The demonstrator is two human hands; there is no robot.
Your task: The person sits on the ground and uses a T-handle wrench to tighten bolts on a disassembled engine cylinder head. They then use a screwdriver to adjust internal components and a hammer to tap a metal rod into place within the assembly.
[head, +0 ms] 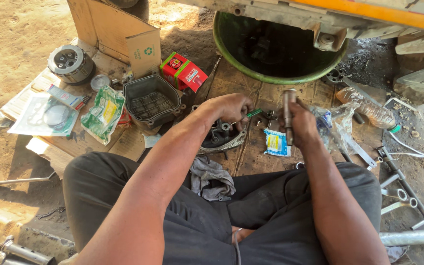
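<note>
**Engine part on the ground, tools in both hands, seated work**

Dark engine casing (220,136) on the boards just ahead of the knees, partly hidden under the left forearm; small bolts (270,117) loose beside it, just past the knuckles. Left hand (232,109) closed over the casing, fingers curled around a slim green-handled tool (253,113) whose handle end juts out toward the right. Right hand (300,125) wrapped in a fist around an upright grey metal shaft (288,110), top end clear above the thumb, lower end hidden in the palm. Both grips firm, no finger spread.

By the look of the layout, disassembly well under way, reassembly not yet: square black cover (151,102) lying open and apart to the left, round clutch assembly (70,63) set on cardboard farther left, gasket sheets in clear wrap (43,116) and a green packet (103,113) seemingly unopened near it, red carton (183,71) behind the cover. Blue-and-white sachet (276,143) flat just below the right hand. Grey rag (212,177) against the trouser leg. Green basin (271,49) beyond the hands under a yellow-edged frame. Crushed plastic bottle (369,110) and scattered spanners (403,189) well off to the right.
</note>
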